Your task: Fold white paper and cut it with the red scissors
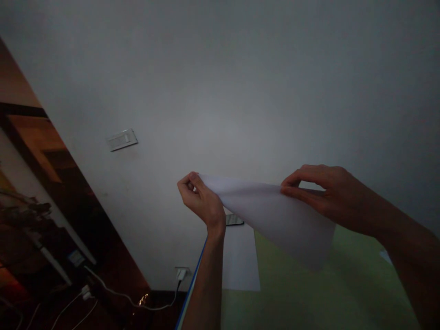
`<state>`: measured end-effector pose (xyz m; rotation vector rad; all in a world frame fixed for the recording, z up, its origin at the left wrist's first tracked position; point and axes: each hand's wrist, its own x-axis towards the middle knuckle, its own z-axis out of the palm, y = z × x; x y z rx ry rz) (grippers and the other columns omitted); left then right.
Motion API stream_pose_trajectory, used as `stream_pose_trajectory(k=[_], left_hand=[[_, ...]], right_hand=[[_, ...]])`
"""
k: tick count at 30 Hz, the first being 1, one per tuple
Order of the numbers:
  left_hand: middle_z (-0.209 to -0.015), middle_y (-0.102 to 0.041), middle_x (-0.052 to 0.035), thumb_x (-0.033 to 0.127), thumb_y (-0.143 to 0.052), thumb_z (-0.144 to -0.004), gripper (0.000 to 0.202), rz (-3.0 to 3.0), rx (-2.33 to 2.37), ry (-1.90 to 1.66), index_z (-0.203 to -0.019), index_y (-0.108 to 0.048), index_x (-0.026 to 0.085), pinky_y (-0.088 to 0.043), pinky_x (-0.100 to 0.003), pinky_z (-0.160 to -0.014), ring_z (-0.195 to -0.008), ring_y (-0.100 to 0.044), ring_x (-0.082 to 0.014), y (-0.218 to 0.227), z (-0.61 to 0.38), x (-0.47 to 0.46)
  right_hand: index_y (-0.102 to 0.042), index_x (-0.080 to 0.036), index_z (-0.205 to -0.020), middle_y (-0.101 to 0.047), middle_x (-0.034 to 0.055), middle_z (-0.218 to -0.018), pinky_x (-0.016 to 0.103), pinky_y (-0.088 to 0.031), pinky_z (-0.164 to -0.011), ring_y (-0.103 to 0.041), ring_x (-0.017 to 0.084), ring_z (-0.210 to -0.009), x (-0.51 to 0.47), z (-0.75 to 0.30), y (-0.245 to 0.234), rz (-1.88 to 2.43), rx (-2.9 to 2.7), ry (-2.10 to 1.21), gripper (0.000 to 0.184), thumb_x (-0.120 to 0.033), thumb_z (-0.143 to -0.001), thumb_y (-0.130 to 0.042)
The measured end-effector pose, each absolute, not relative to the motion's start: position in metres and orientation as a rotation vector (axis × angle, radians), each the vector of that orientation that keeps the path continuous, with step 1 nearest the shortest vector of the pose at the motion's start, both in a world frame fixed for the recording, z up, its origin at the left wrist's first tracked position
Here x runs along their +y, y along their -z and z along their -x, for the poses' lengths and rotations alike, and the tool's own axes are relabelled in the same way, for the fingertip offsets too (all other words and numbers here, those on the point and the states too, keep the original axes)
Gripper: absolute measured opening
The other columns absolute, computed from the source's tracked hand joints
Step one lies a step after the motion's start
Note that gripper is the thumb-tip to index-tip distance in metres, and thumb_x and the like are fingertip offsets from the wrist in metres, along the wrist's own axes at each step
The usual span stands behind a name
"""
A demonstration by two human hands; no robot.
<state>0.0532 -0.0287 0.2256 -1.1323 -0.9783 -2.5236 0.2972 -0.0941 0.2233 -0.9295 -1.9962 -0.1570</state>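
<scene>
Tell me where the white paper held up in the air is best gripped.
Probably along its top edge, near both ends, pinched from the sides, as the left hand and right hand do. The paper hangs from that taut edge and narrows downward, so a lower grip would likely let it sag.

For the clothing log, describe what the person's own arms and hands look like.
Both are bare. The left hand and right hand wear no gloves, and no sleeve shows on either forearm within the frame. No watch, bracelet or ring is visible, though the dim light could hide a thin one.
</scene>
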Motion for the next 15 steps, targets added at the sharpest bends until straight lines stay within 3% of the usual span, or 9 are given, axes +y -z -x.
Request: stream_pose_trajectory(k=[15], left_hand=[[-0.09, -0.067, -0.0025, 0.031, -0.059, -0.098, 0.018, 1.188, -0.947, 2.539, -0.089, -0.064, 0.016, -0.051, -0.028, -0.079, -0.086, -0.065, -0.0143, -0.2268, -0.0532, -0.0291]], right_hand=[[-0.074, -0.027, -0.095, -0.076, 0.0037, -0.097, 0.037, -0.049, -0.074, -0.07, 0.024, -0.085, -0.0841, -0.3069, -0.217, 0.986, -2.019, 0.068, 0.035, -0.055, -0.098, -0.053]])
